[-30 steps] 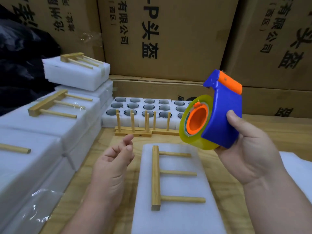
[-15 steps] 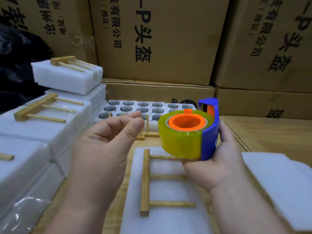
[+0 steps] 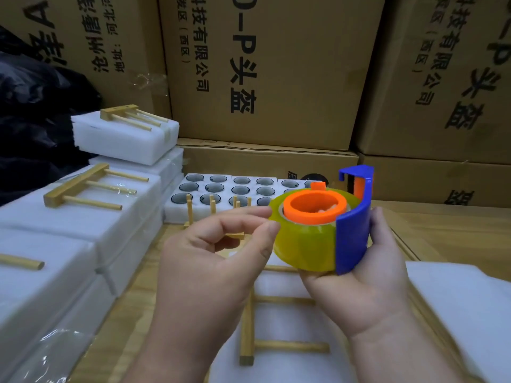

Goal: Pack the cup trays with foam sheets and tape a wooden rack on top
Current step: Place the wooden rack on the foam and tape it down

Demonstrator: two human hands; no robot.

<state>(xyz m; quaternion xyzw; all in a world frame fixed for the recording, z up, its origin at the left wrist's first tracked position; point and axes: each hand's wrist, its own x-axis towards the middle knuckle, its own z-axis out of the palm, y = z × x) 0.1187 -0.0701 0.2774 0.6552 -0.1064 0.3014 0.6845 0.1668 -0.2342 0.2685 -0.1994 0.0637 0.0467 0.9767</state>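
Observation:
My right hand (image 3: 367,294) grips a blue and orange tape dispenser (image 3: 351,239) from below, holding it flat with its yellowish tape roll (image 3: 304,244) facing up. My left hand (image 3: 210,266) has its fingers curled, and its thumb and forefinger tips pinch at the roll's left edge. Whether a loose tape end is between them cannot be made out. Under both hands a wooden rack (image 3: 247,341) lies flat on a white foam-wrapped pack (image 3: 290,322). White foam cup trays (image 3: 230,186) with dark cups stand behind.
Finished foam bundles (image 3: 83,225) with racks taped on top are stacked along the left. Loose racks (image 3: 189,211) stand upright before the cup trays. A pile of foam sheets (image 3: 464,299) lies at the right. Cardboard cartons (image 3: 276,78) wall off the back, with a black bag (image 3: 33,120) far left.
My right hand lowered the dispenser and turned it flat. My left hand rose from the table and came right until its thumb and forefinger reached the roll's edge.

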